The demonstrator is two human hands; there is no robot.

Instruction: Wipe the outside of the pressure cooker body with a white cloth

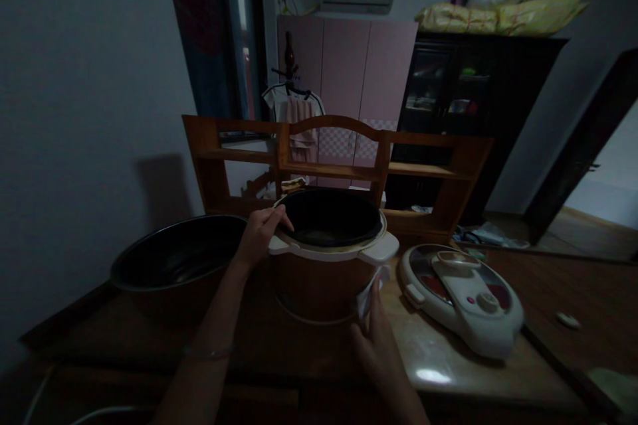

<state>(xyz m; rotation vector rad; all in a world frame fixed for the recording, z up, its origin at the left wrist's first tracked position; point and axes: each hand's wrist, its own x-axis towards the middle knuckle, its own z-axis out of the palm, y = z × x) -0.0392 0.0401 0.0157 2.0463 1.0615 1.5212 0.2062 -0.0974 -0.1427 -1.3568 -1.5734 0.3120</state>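
A cooker body [319, 289] with a pale rim, side handles and a dark hollow inside stands on the desk in front of me. My left hand [262, 231] grips its rim at the left, thumb and fingers closed over the edge near the handle. Lower down on the right side, my right hand [373, 332] pinches a white cloth [369, 295] against the cooker's outer wall. To the right lies the cooker's lid [461, 299], cream-coloured with a clear window and a knob. A large black inner pot [174, 255] sits at the left, partly behind my left forearm.
A wooden shelf rack [331, 172] rises along the desk's back edge, close behind the cooker. The desk top [433, 358] shines at front right. A white cable [114, 412] runs at lower left. A small white object [567, 321] lies on the brown surface at far right.
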